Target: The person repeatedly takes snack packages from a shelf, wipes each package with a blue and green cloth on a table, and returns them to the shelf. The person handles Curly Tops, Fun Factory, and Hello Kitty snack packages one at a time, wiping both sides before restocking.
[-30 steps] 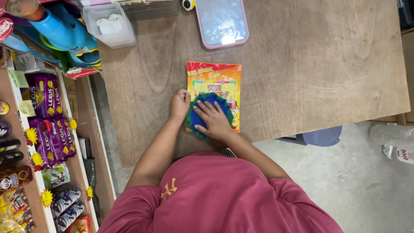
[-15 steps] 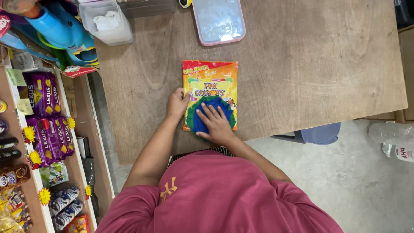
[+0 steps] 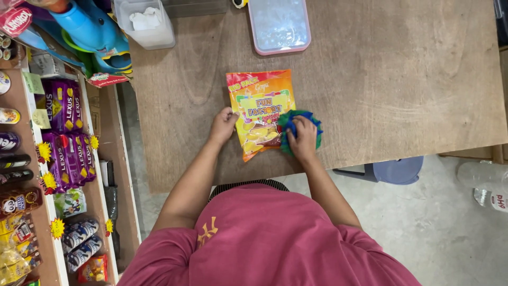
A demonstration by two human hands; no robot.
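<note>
**Shop corner seen from above**

You look down on a wide plywood table (image 3: 413,79), brown and scuffed, lit evenly. To your left stands a shelf rack (image 3: 32,159) stocked with purple biscuit packs (image 3: 63,106) and yellow price stars. The floor (image 3: 450,238) is grey concrete. A blue-grey stool (image 3: 394,170) sits tucked under the table's near edge.

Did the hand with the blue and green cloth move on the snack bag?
Yes. The right hand with the cloth slid from the middle of the snack bag to its right edge, judged against the wooden table.
</note>
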